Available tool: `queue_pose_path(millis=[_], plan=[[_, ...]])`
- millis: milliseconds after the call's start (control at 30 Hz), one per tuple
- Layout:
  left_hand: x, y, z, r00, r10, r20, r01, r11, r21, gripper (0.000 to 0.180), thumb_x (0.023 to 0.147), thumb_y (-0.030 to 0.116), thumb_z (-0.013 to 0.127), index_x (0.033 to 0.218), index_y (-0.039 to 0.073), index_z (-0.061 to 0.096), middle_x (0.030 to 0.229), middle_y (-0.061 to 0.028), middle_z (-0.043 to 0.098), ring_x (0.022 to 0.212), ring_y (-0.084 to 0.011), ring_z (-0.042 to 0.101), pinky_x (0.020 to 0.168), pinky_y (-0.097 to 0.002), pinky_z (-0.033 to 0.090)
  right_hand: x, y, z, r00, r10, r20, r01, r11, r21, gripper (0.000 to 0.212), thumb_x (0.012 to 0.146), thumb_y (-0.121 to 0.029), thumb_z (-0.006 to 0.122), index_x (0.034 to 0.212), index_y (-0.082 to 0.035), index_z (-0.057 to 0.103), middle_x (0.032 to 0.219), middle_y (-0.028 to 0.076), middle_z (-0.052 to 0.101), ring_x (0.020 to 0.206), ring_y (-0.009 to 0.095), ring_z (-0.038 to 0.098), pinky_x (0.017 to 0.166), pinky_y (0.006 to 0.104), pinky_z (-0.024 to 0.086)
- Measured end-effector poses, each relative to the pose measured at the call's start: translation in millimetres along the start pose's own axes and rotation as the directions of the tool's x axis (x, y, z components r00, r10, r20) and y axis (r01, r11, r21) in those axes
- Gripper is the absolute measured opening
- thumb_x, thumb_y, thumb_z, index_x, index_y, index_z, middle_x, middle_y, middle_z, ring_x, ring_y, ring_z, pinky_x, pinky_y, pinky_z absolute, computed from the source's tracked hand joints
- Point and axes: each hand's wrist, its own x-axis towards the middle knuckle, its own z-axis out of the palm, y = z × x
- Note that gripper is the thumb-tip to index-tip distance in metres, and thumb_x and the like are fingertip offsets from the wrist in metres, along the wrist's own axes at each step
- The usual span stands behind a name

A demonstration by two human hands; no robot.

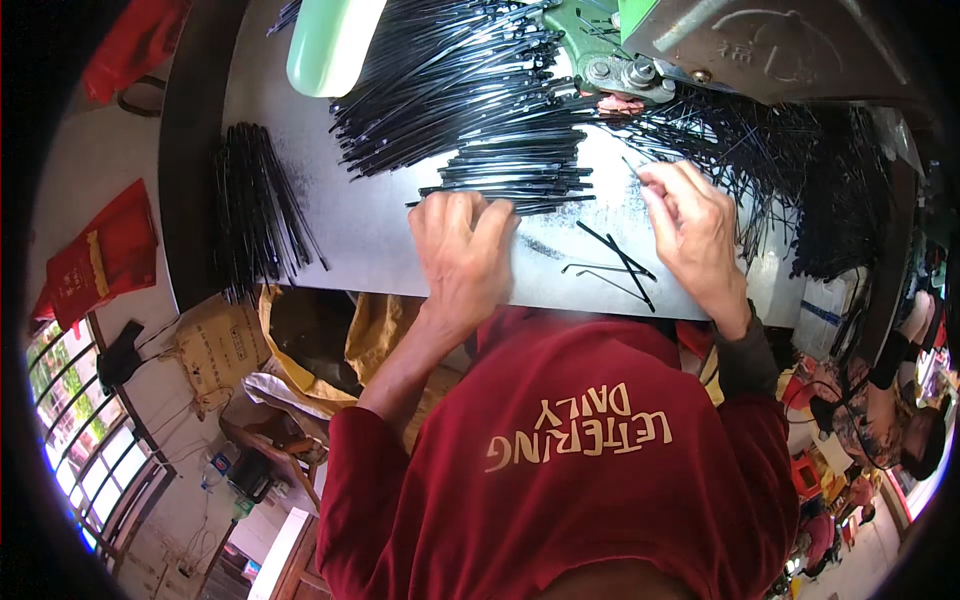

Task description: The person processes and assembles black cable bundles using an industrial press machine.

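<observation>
Slim black rods (520, 160), some bent at one end like eyeglass temples, lie in a stacked row on the metal worktop (375, 240). My left hand (463, 245) is closed, its fingers curled over the nearest rods of that row; the fingertips are hidden. To the right, my right hand (695, 215) pinches a thin dark rod (631, 169) between thumb and forefinger, below a green machine with a bolted metal head (620, 75). Several loose rods (615, 262) lie crossed between my hands, close to the front edge.
A pale green lamp (335, 50) hangs over the larger rod pile (430, 90). Another bundle (255, 205) lies at the left end. Tangled rods (730, 140) spread at the right, under a brown metal cover (770, 45). A yellow-edged sack (310, 345) hangs below the front edge.
</observation>
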Motion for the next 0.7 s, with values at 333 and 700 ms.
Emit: queue_pose_path(millis=[333, 700], plan=[[6.0, -0.8, 5.5, 1.0, 0.002, -0.005, -0.002, 0.999, 0.043, 0.018, 0.07, 0.004, 0.067, 0.085, 0.007, 0.059, 0.082, -0.0055, 0.052, 0.079, -0.0238, 0.047, 0.072, -0.037, 0.032, -15.0, -4.0, 12.9, 0.999, 0.008, 0.037, -0.008, 1.0, 0.021, 0.017, 0.077, -0.001, 0.06, 0.094, -0.004, 0.062, 0.078, 0.011, 0.059, 0.064, 0.03, 0.06, 0.054, 0.0361, 0.046], [3.0, -6.9, 7.7, 0.997, 0.057, -0.051, -0.061, 0.994, -0.086, 0.02, 0.066, 0.005, 0.066, 0.083, 0.007, 0.055, 0.081, -0.0062, 0.053, 0.076, -0.0238, 0.047, 0.073, -0.0375, 0.032, -7.2, -1.3, 17.4, 0.999, -0.008, -0.043, 0.012, 0.996, 0.093, 0.018, 0.077, 0.004, 0.061, 0.095, 0.002, 0.062, 0.076, 0.007, 0.058, 0.054, 0.012, 0.051, 0.049, 0.0242, 0.04]])
